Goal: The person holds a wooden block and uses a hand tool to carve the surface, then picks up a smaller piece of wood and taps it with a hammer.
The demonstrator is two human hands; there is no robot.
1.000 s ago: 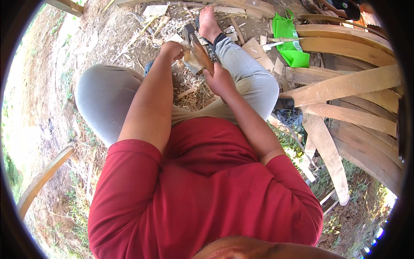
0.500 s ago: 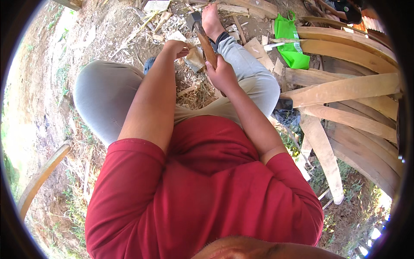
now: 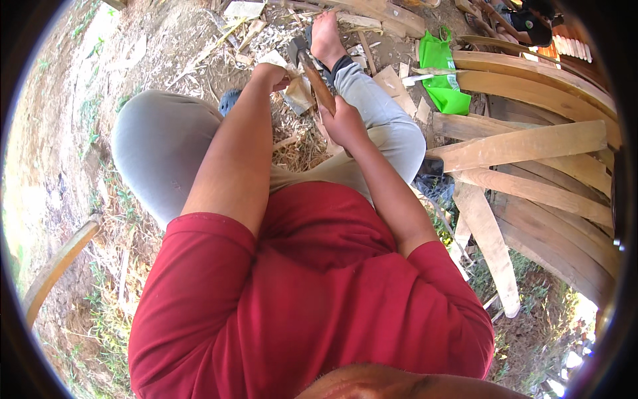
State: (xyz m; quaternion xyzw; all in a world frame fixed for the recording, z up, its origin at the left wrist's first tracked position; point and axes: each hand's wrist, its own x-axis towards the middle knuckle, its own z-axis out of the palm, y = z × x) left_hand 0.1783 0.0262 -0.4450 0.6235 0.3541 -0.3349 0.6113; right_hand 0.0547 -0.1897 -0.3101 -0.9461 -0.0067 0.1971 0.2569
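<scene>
The right hand (image 3: 344,121) is closed around the wooden handle of an axe (image 3: 314,74), fingers wrapped tight near its lower end; the dark head lies up by the bare foot (image 3: 327,36), its edge too small to make out. The left hand (image 3: 269,74) grips a pale wood piece (image 3: 298,93) just beside the handle, fingers curled over its top so that the fingertips are hidden from above; how much of the piece they cover cannot be told. The piece stands over a patch of chips (image 3: 296,143) between the knees, and its lower end seems to rest on the ground, though the forearm and the axe hide the contact. Both forearms run up from a red shirt (image 3: 299,299) that fills the lower frame and blocks whatever lies under the torso. Grey trousers (image 3: 156,143) cover the left knee. To the right, curved planks (image 3: 531,143) are stacked, their far ends cut off by the dark rim, and a green bag (image 3: 444,70) lies near them.
</scene>
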